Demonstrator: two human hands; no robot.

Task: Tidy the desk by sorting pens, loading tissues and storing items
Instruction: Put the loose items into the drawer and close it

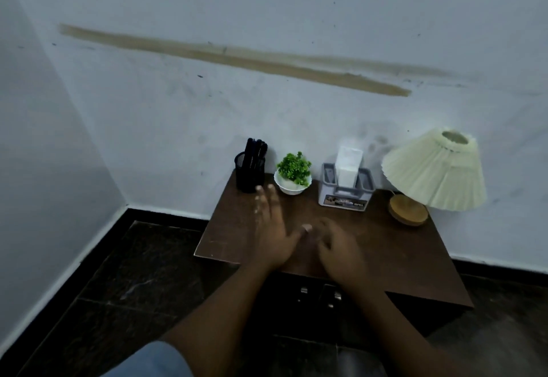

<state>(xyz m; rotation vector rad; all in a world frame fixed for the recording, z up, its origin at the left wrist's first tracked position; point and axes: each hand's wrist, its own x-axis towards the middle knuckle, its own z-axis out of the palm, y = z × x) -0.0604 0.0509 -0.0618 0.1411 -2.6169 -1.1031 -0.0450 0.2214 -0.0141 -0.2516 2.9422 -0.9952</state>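
The tidying is judged to be close to its end; the pens (255, 151) are seen upright in a black mesh cup (250, 176), well to the left of the tissue holder (345, 195), and white tissues (348, 166) stand up out of that holder's middle slot. The left hand (271, 228) is held over the table (400, 246), in front and to the left of the holder; its fingers (261, 198) are straight and spread, the tips just beside the cup, and nothing is held. The right hand (338, 246) is held in front of the holder; its fingers (324, 246) are loosely bent and blurred, and nothing is seen in them. A last nudge to straighten the cup is judged the likely next move; a light touch would be called for, as the cup looks easily tipped. A dark label is borne on the holder's front; its writing cannot be read.
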